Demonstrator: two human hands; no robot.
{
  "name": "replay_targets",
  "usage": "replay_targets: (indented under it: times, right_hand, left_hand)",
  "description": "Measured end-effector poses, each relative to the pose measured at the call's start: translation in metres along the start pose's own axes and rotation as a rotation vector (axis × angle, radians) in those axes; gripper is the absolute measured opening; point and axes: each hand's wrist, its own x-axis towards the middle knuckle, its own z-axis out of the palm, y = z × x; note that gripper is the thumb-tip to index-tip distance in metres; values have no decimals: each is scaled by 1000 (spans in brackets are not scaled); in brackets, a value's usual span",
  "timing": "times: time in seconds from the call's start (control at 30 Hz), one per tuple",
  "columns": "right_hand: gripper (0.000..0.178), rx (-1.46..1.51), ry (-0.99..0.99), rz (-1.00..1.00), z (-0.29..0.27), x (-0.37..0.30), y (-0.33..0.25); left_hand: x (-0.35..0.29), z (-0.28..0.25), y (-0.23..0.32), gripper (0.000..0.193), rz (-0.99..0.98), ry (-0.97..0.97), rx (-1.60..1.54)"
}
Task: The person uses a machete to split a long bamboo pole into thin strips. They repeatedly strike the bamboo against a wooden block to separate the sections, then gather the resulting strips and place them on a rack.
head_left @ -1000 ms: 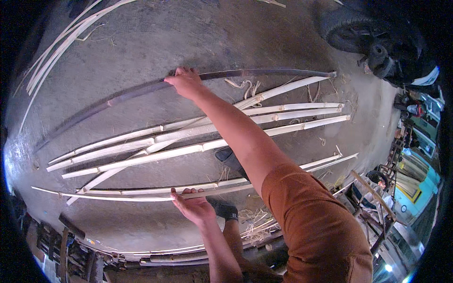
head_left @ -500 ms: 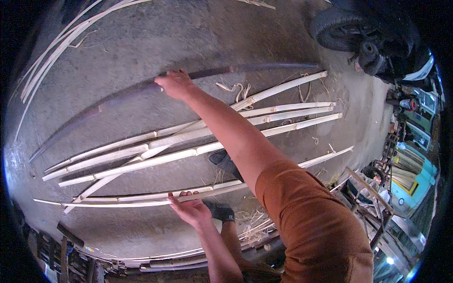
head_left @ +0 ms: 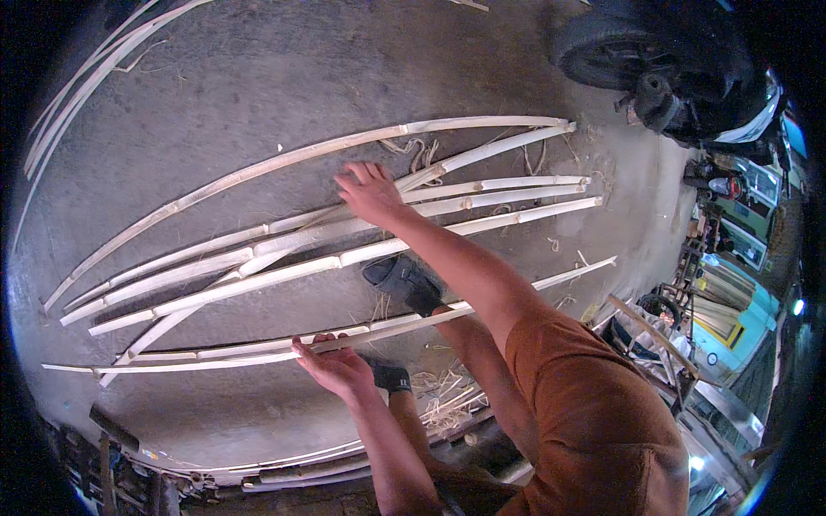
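My left hand [head_left: 331,368], palm up, has its fingers curled round a long pale split-bamboo strip [head_left: 215,361] low over the floor. A second strip lies close along it. My right hand [head_left: 372,196] is open and holds nothing, its fingers spread just above several bamboo strips [head_left: 499,222] lying side by side. Past its fingertips an arched bamboo strip [head_left: 404,131] rests pale side up, apart from the hand. One more strip [head_left: 159,331] crosses slantwise at the left, partly hidden among the others.
My dark shoe [head_left: 404,279] stands between the strips. Thin long strips [head_left: 95,77] lie at the far left. A motorcycle wheel [head_left: 594,56] is at the far right. Shavings [head_left: 447,400] are heaped near my legs, and a wooden frame [head_left: 658,344] stands to the right.
My right hand has let go of the arched strip and drawn back nearer to me. That strip showed a dark side and now shows its pale side. My left hand keeps its hold.
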Motion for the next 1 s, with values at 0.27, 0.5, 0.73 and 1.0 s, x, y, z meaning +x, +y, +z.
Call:
replay_targets:
  times: [0.27,0.5,0.73,1.0]
  right_hand:
    - [45,-89,-366,114,-11,-52,38]
    - [57,-87,-557,157,-17,-38,40]
    - [69,-48,-564,187,-31,-47,26]
    - [70,198,-875,183,-48,-79,20]
  left_hand:
    - [-8,5,3,43,-8,-19,19]
    - [-5,4,3,42,-9,-58,5]
    - [-2,1,3,41,12,-20,55]
    - [-8,-1,5,39,-7,-8,-11]
